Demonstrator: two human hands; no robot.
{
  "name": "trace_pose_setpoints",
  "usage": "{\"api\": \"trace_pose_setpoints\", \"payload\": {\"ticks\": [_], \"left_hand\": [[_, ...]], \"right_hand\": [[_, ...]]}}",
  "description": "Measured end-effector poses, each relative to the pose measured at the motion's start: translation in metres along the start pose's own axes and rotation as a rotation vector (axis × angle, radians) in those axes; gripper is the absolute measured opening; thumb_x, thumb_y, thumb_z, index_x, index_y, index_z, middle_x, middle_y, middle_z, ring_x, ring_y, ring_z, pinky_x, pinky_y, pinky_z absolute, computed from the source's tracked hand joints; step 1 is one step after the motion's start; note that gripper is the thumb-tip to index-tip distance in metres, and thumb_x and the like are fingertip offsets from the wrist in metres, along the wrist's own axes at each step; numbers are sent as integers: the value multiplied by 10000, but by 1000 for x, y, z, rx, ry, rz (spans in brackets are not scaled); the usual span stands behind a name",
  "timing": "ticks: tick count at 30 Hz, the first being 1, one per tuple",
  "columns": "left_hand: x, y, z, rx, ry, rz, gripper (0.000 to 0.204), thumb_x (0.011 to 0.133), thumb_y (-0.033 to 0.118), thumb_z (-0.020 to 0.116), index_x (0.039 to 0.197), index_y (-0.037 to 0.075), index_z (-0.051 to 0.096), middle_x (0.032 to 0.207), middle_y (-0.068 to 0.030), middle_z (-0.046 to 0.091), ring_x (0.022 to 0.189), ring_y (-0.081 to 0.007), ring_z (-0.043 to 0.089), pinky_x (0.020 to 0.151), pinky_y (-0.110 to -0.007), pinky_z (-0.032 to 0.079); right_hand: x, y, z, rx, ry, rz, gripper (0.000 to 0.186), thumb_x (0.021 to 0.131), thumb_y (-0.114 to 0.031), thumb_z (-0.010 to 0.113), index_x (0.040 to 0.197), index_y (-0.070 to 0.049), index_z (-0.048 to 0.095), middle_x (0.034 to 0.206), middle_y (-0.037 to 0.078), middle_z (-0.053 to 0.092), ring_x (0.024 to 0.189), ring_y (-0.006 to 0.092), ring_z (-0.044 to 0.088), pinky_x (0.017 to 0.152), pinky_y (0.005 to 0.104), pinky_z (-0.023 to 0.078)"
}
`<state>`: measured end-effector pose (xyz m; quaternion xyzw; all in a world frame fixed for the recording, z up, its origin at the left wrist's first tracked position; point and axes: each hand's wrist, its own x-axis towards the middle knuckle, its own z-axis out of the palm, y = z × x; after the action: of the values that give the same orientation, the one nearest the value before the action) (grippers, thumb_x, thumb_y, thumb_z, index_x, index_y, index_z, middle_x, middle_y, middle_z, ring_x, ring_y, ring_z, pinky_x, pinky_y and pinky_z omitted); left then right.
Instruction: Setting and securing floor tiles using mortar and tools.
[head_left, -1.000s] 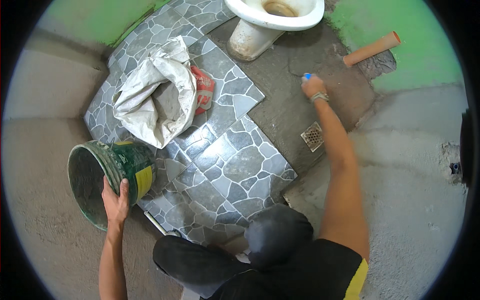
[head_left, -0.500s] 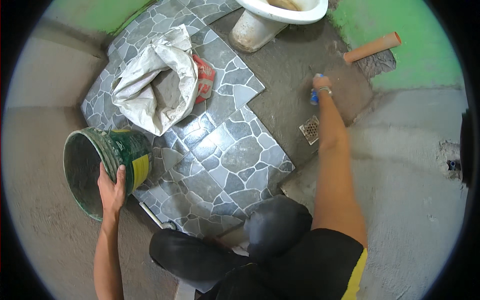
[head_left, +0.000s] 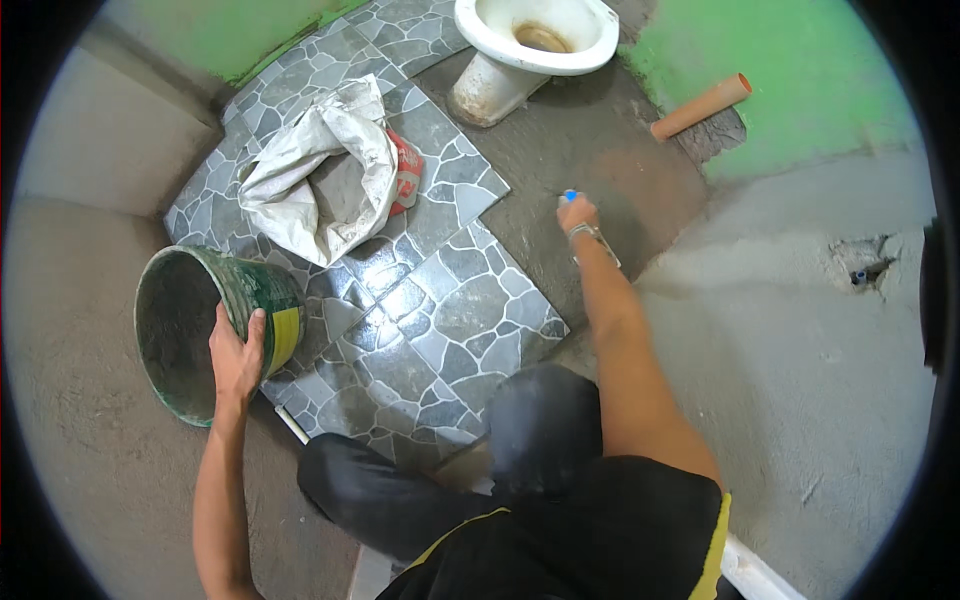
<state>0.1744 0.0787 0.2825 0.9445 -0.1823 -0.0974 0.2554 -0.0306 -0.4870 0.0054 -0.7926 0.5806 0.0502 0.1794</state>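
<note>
My left hand [head_left: 238, 355] grips the rim of a green bucket [head_left: 285, 335] with a yellow label. The bucket is tilted, its mouth turned left, and its grey inside looks coated with cement. On the right, my right arm stretches forward over the bare, damp-looking cement floor [head_left: 530, 145]. My right hand [head_left: 578, 215] is closed round a small blue object [head_left: 571, 195]; only its end shows, so its kind is unclear. A bracelet sits on that wrist, and the forearm covers most of the floor drain.
An open white sack [head_left: 290, 200] of grey powder stands on the stone-pattern tiles [head_left: 470, 295]. A toilet bowl [head_left: 490, 90] is at the far side. An orange pipe [head_left: 705, 108] sticks out by the green wall [head_left: 800, 90]. My knees are close to the tile edge.
My right hand has swept left and slightly nearer with the blue object, across the cement floor. My left hand still holds the bucket, which has barely moved. The view has shifted a little.
</note>
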Motion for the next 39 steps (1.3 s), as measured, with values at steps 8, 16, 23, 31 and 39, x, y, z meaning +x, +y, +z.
{"api": "trace_pose_setpoints", "payload": {"ticks": [8,16,23,31,39], "left_hand": [[1,-9,2,76,-3,-13,675,1004,456,628,1349,-114,523,1173,-321,689,1118,-444,681,975,-456,506],[0,-2,0,3,-18,-5,682,1017,459,616,1389,-102,508,1181,-306,694,1107,-408,692,974,-446,507],[0,-6,1,12,-3,-8,633,1014,424,624,1378,-83,524,1144,-290,707,1069,-390,704,949,-443,516],[0,-9,1,-41,-17,-34,630,986,419,651,1380,-60,540,1206,-295,693,1137,-436,680,991,-456,508],[2,-27,6,-43,28,17,709,954,483,671,1378,-69,537,1213,-324,667,1173,-468,638,1025,-487,484]], "right_hand": [[99,81,-34,-202,22,143,536,936,-458,639,1199,4,703,1264,242,702,1205,431,667,1018,487,538],[80,37,-107,295,482,90,468,877,-345,690,1128,49,685,1200,313,692,1129,446,687,983,513,541],[63,24,-90,68,317,23,516,867,-333,679,1152,90,601,1120,346,698,1044,489,697,952,543,536],[20,7,-91,22,347,47,489,899,-332,653,1171,66,573,1122,352,694,1081,474,700,976,517,552],[29,14,-110,180,120,88,370,884,-324,661,969,31,722,1012,275,745,934,400,752,853,513,582]]}}
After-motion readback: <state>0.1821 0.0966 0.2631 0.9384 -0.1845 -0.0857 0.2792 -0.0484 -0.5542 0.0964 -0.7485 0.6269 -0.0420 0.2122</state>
